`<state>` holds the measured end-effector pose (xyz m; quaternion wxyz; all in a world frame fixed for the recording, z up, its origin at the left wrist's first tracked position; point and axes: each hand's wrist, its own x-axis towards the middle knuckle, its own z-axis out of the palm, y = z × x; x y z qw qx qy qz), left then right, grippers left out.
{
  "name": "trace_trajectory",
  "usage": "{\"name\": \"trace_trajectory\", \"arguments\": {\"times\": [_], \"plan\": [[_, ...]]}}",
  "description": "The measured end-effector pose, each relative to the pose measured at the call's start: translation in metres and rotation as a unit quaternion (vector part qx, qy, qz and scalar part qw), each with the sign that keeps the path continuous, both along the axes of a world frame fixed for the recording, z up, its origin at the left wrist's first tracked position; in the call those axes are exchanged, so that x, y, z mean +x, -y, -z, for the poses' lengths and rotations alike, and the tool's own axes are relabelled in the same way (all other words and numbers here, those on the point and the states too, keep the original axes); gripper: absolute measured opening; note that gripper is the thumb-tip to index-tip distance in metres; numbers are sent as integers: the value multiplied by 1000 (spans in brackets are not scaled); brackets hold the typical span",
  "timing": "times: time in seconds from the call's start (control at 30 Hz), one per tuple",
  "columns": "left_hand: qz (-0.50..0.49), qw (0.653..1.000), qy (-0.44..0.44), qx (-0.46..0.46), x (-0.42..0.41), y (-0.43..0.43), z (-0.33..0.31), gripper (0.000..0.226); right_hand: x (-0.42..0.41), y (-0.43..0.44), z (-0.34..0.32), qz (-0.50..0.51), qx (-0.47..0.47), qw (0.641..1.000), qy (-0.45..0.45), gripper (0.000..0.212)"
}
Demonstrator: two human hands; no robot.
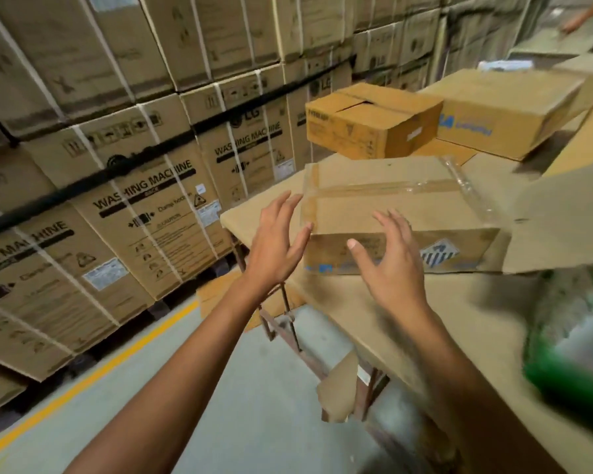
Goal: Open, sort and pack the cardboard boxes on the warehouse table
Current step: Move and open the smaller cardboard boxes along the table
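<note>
Plainly, the fingers [281, 203] of the left hand [274, 244] were spread and straight, grasping nothing. The thumb lay at the near left corner of the taped box [401, 206], and motion blur made it impossible to tell whether it touched. The right hand [391, 268] was splayed the same way and held nothing. Its fingers were in front of the box's near face and top edge, with contact just as unclear.

The taped box sat at the left end of the table [356, 302], close to the near edge. Clear tape ran across its top and down its sides, so it was sealed and its contents could not be seen.

Behind it stood a smaller box [370, 121] with its top flaps folded shut, a slit between them and no tape visible. A larger box with blue print [504, 111] stood touching it on the right, also closed. At the right edge a raised cardboard flap [562, 217] suggested an open carton, with its inside out of view. Below the flap lay a blurred green and white bundle [569, 336] that I could not identify.

Judging by this, the work was at an early stage. At least the near box was yet to be opened, no sorted piles showed, and nothing looked packed. Strapped washing machine cartons [144, 200] were stacked high along the left.
</note>
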<state>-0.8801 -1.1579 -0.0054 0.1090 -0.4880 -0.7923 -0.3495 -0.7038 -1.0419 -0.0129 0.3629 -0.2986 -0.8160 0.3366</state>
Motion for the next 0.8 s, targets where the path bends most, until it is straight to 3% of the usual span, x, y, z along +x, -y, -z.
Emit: {"name": "trace_trajectory", "arguments": {"times": [0.2, 0.43, 0.53, 0.67, 0.8], "plan": [[56, 998, -20, -36, -63, -91, -3, 50, -40, -69, 0, 53, 32, 998, 32, 59], [91, 983, -6, -161, -139, -180, 21, 51, -79, -111, 20, 116, 25, 977, 177, 65], [104, 974, -12, -200, -169, -208, 25, 53, -96, -113, 34, 125, -11, 968, 216, 63], [138, 956, -38, -255, -208, -235, 42, 54, -107, -100, 56, 158, 29, 942, 294, 57], [165, 945, -58, -275, -234, -264, 50, 57, -118, -87, 60, 219, 24, 929, 299, 69]]}}
